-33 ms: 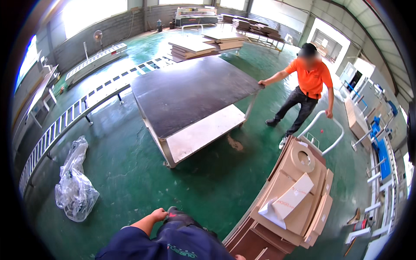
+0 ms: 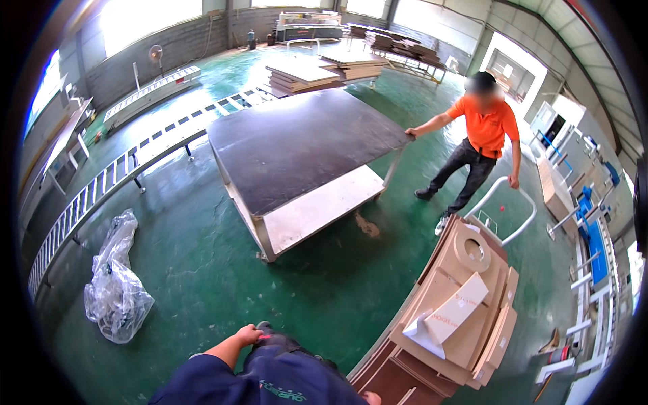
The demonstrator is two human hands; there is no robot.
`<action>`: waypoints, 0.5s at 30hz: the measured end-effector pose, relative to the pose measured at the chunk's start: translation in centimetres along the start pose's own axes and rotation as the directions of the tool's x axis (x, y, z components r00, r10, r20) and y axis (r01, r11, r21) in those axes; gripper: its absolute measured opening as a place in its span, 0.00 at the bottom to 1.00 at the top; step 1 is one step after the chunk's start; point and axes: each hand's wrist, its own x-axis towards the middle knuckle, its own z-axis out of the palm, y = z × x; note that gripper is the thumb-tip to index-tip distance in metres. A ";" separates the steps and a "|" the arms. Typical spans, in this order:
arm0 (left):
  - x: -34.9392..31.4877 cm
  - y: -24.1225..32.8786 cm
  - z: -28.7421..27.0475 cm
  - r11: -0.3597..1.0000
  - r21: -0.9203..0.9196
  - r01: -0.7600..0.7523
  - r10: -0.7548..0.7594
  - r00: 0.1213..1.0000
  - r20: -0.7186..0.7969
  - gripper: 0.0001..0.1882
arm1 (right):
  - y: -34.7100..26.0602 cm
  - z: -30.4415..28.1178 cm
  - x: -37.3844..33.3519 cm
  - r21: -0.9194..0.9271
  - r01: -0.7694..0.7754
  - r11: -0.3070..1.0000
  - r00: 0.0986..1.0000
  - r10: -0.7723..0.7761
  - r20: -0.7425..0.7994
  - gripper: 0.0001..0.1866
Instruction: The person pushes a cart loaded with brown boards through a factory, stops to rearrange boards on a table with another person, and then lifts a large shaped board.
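Note:
My left hand (image 2: 248, 334) hangs in front of my dark trousers at the bottom, its fingers curled in and nothing visible in them. At the lower edge, a small part of my right hand (image 2: 371, 398) shows beside the loaded cart; its fingers are hidden. Brown boards and flattened cardboard (image 2: 435, 283) are stacked on the cart, with a cardboard ring (image 2: 472, 251) and a folded white-and-brown carton piece (image 2: 455, 314) on top. A co-worker in an orange shirt (image 2: 484, 121) has one hand on the cart's white handle (image 2: 523, 226) and the other on a dark-topped table's corner.
The dark-topped table (image 2: 304, 145), with a pale lower shelf, stands ahead on the green floor. Crumpled clear plastic (image 2: 118, 290) lies at the left, near a long roller conveyor (image 2: 101, 185). Board stacks (image 2: 304, 75) stand behind; blue-and-white machinery (image 2: 596, 250) lines the right.
The view has shifted very slightly, and a little more of my right hand shows at the lower edge. The co-worker, table and cart look the same.

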 end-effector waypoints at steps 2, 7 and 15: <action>-1.2 0.2 -0.5 0.988 0.100 -0.114 0.129 0.979 -0.160 0.23 | -0.6 2.1 6.8 0.167 -0.008 0.986 0.997 0.022 -0.078 0.08; -0.8 -3.2 -3.4 0.969 -0.207 -0.133 0.106 0.985 -0.137 0.20 | -15.2 7.8 4.8 0.076 0.180 0.981 0.980 -0.173 -0.094 0.05; 4.3 -15.6 -12.0 0.934 -0.347 0.086 -0.137 0.982 -0.127 0.19 | -22.1 15.0 4.1 0.017 0.164 0.986 0.970 -0.158 -0.184 0.08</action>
